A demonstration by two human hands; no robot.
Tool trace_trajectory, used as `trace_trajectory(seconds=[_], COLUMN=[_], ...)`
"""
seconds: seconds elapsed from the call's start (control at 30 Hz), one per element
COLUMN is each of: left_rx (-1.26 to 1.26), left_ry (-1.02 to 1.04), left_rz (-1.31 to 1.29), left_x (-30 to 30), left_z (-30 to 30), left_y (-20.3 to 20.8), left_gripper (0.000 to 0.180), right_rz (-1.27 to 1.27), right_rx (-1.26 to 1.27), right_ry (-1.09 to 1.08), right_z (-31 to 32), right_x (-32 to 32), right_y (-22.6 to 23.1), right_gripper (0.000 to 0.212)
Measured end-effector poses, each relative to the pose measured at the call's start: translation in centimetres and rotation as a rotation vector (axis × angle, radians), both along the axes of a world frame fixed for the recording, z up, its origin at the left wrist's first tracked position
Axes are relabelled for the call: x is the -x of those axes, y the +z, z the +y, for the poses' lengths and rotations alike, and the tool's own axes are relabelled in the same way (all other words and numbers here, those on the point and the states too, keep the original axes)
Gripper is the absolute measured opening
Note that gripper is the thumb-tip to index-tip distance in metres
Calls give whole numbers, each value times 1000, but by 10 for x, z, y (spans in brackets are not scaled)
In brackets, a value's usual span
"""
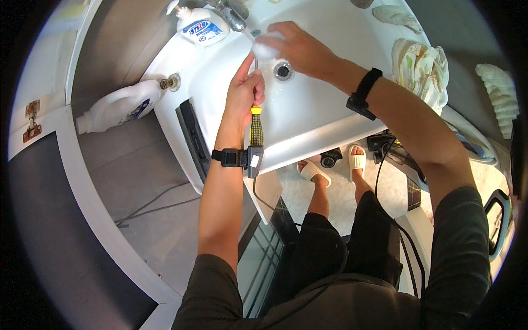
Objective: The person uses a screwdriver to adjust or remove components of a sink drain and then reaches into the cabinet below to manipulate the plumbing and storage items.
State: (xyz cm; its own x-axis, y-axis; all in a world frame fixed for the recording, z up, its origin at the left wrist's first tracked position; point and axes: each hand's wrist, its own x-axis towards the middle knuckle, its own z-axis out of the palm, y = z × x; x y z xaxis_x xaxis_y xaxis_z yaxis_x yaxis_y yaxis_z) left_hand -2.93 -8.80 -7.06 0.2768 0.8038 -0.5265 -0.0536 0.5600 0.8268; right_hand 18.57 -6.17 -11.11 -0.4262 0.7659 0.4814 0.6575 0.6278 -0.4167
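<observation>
Over the white washbasin (pixel 330 99), my left hand (pixel 245 96) is closed around a screwdriver (pixel 256 127) with a yellow and black handle. Its handle points back toward me and its thin metal shaft points away, under the tap. My right hand (pixel 302 50) is closed on a whitish, blurred lump (pixel 267 48), beside the far end of the shaft. Whether the lump touches the shaft I cannot tell, and its kind is not clear. The metal tap (pixel 234 19) sits just beyond both hands. Below my right hand is the round drain (pixel 283 70).
A white pump bottle (pixel 202 27) stands by the tap. Left of the basin lies a white jug (pixel 124 107). A black flat object (pixel 192 137) rests on the left rim. Crumpled cloth (pixel 421 74) lies on the right rim. Dark cables (pixel 399 225) hang near my legs.
</observation>
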Motion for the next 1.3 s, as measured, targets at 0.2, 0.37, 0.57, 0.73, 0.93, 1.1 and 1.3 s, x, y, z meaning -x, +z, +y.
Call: trace_trajectory(seconds=[0.2,0.37,0.57,0.73,0.93,1.1,1.3], left_rx=[-18,-39,-52,-60,-33,-49,-43], left_ry=[-48,-30,-47,-87,-76,-15,-42], left_rz=[27,94,111,126,117,72,33], left_x=[2,-5,-6,-10,-10,-17,-11], left_z=[-3,-5,-7,-9,-10,-8,-12], left_y=[-1,1,0,2,4,0,-1], left_gripper=[56,55,54,47,45,45,46], right_rz=[-31,-4,97,134,190,47,84], right_rx=[-71,-84,-59,55,36,101,19], right_ry=[-4,-46,-39,-343,-297,-274,-192], right_z=[5,0,-5,0,5,6,3], right_x=[-2,-4,-1,-2,-2,-5,-1], right_y=[1,8,8,-2,1,-15,-10], right_gripper=[58,57,56,59,59,56,56])
